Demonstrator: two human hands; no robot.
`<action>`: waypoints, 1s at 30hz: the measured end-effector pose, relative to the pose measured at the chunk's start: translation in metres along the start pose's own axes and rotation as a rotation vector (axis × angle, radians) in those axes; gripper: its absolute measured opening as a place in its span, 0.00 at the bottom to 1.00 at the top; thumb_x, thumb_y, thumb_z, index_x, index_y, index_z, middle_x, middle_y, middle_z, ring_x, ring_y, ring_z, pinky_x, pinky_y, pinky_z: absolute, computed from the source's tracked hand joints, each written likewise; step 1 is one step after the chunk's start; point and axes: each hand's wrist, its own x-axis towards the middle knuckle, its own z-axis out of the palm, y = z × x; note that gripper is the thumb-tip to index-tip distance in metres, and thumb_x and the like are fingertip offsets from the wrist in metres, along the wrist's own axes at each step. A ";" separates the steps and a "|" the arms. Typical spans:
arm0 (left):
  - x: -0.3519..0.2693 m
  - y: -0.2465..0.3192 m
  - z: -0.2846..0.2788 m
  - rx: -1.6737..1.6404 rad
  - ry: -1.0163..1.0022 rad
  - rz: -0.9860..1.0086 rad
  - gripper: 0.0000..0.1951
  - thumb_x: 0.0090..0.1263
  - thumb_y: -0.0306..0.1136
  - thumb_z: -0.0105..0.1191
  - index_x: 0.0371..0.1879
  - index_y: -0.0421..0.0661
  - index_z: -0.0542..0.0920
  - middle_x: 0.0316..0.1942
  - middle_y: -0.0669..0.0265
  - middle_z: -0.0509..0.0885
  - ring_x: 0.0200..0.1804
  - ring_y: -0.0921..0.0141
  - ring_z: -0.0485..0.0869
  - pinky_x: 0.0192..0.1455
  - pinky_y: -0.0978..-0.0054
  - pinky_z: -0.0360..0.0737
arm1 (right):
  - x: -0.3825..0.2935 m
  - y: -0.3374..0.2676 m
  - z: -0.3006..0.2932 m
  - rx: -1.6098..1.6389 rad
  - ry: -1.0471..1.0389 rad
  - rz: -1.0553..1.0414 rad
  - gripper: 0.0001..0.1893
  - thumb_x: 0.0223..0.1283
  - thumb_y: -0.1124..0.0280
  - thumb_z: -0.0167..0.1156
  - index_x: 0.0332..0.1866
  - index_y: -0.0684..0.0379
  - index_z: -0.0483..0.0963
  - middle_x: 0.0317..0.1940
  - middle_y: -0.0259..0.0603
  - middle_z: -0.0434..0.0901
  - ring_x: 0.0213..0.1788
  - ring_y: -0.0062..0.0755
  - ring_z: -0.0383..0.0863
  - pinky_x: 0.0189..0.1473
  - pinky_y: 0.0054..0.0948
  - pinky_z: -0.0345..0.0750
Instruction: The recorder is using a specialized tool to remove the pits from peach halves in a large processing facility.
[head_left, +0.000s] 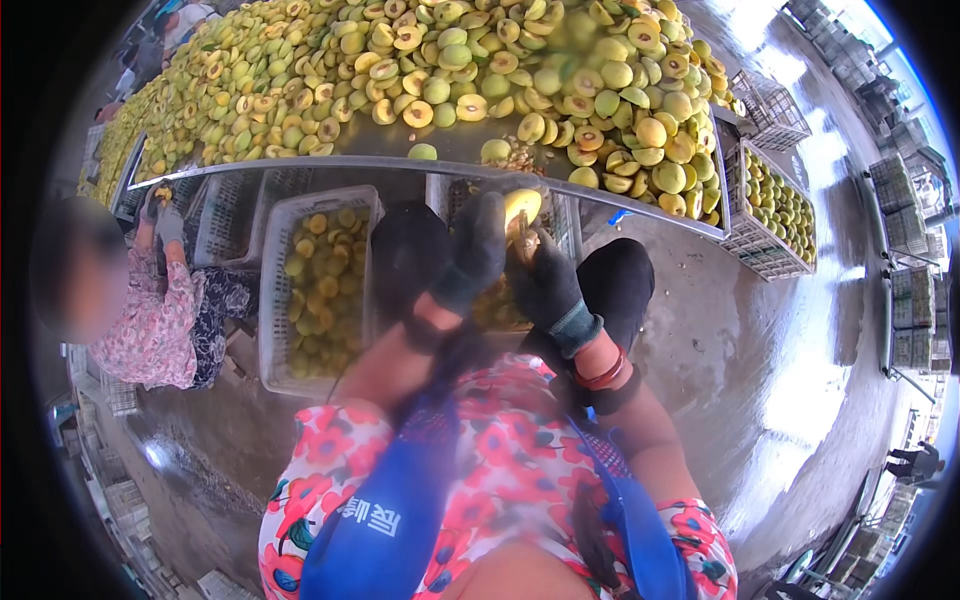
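My left hand (478, 244), in a dark knit glove, grips a yellow halved stone fruit (523, 202) just in front of the table's metal rim. My right hand (546, 289), gloved alike, is shut on a small hand tool (526, 241) with a brownish handle. The tool's upper end meets the fruit, and its tip cannot be made out. Beneath my hands, between my knees, a crate (566, 225) holds more fruit pieces, partly hidden by my forearms. Ahead, a heap of green-yellow fruit halves (450, 56) covers much of the metal table (360, 161).
Loose pits (521, 157) lie near the table rim. A white plastic crate (271, 300) of fruit halves stands left of my knee. Further left sits a co-worker (154, 315), gloved hands holding fruit. Right of the table, a crate of fruit (772, 247) rests on the wet floor (720, 390).
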 end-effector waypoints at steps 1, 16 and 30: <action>0.001 0.002 0.002 -0.229 0.021 -0.052 0.29 0.72 0.54 0.30 0.48 0.38 0.73 0.45 0.58 0.79 0.45 0.69 0.78 0.48 0.71 0.76 | 0.000 0.003 0.002 0.084 -0.014 0.029 0.08 0.55 0.73 0.55 0.38 0.63 0.69 0.24 0.49 0.74 0.25 0.35 0.76 0.28 0.29 0.71; 0.002 -0.006 -0.009 -0.244 -0.015 -0.155 0.28 0.72 0.51 0.30 0.34 0.37 0.79 0.32 0.59 0.82 0.33 0.69 0.81 0.39 0.76 0.77 | 0.003 -0.002 -0.023 0.580 -0.576 0.464 0.08 0.57 0.72 0.55 0.40 0.62 0.71 0.26 0.32 0.76 0.24 0.18 0.72 0.25 0.22 0.70; -0.018 -0.015 -0.046 0.203 -0.120 -0.016 0.13 0.66 0.36 0.43 0.34 0.40 0.79 0.31 0.62 0.81 0.35 0.72 0.80 0.35 0.75 0.78 | 0.001 -0.001 0.007 0.506 -0.770 0.220 0.07 0.57 0.66 0.53 0.37 0.57 0.72 0.31 0.42 0.76 0.32 0.36 0.78 0.33 0.30 0.75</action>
